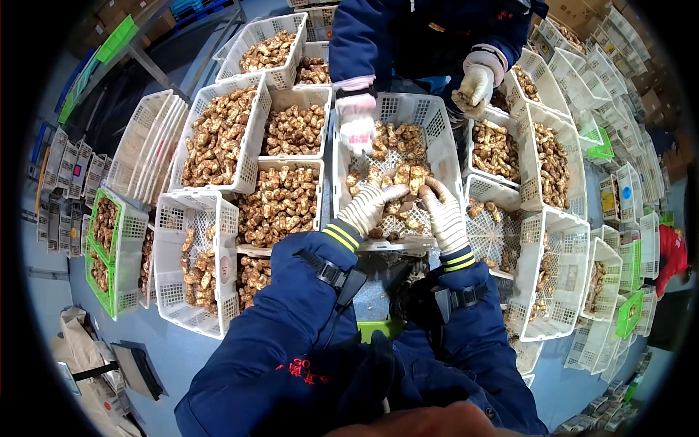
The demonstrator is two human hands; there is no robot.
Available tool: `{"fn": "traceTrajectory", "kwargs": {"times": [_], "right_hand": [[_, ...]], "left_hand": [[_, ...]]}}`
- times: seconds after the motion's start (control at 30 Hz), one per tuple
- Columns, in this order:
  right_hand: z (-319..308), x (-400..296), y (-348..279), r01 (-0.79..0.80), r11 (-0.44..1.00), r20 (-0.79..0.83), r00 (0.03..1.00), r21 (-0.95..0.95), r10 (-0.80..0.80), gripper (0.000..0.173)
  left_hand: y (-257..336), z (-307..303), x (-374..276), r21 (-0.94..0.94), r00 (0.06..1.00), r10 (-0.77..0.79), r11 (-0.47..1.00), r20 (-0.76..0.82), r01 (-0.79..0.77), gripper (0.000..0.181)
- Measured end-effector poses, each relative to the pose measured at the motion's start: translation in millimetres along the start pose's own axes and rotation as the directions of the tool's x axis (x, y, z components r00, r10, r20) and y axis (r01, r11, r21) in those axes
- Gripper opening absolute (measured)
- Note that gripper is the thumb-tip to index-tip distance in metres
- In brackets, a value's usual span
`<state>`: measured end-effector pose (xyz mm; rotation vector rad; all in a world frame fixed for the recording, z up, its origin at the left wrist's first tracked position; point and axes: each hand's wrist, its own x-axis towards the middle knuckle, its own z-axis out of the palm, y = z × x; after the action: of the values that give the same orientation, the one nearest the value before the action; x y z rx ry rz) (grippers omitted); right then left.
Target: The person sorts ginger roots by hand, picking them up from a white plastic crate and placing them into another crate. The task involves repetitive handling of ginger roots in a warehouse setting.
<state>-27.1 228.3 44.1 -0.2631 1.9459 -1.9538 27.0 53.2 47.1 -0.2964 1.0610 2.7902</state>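
Note:
Before me stands a white perforated plastic crate (443,146) with knobbly brown-and-cream produce pieces (404,136) inside; whether they are rhizomes or mushrooms I cannot tell. Both my hands wear pale striped gloves. Over the crate's near half, my left hand (367,212) pinches a pale lumpy piece (412,176) from the left, its thumb reaching inward. From the other side, the fingers of my right hand (443,214) close on the same piece. Smaller bits lie on the mesh floor below. My fingers hide part of the piece.
Opposite me, a co-worker's gloved hand (356,128) reaches into the same crate; their other gloved hand (474,90) holds something small. Filled white crates (217,139) crowd the left, more crates (552,164) the right. A stack of nested crates (143,147) stands farther left.

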Motion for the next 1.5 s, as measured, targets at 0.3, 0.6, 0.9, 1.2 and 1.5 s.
{"fn": "traceTrajectory", "kwargs": {"times": [0.3, 0.6, 0.9, 1.2, 1.5], "right_hand": [[-0.5, -1.6, -2.0, 0.037, 0.993, 0.054, 0.998, -0.109, -0.031, 0.047], [3.8, 3.1, -8.9, -0.039, 0.999, 0.102, 0.994, 0.012, 0.038, 0.041], [-24.3, 31.0, 17.2, -0.062, 0.998, 0.03, 0.998, -0.004, 0.062, 0.037], [-10.9, 36.3, 22.8, -0.086, 0.996, 0.062, 0.994, -0.014, 0.087, 0.034], [12.7, 74.8, 54.7, 0.133, 0.752, 0.239, 0.97, -0.645, 0.034, 0.038]], "left_hand": [[-1.6, -1.1, 3.2, 0.106, 0.995, 0.028, 0.994, -0.093, -0.018, 0.04], [12.5, -6.9, -14.0, 0.127, 0.987, 0.077, 0.99, -0.139, -0.06, 0.03], [82.2, -65.7, -84.3, -0.137, 0.776, 0.29, 0.892, -0.56, -0.432, 0.029], [81.8, -166.9, -146.0, -0.524, 0.644, 0.009, 0.572, -0.765, -0.631, 0.045], [114.7, -26.3, -44.4, -0.557, 0.809, 0.215, 0.628, -0.547, -0.544, 0.019]]}}
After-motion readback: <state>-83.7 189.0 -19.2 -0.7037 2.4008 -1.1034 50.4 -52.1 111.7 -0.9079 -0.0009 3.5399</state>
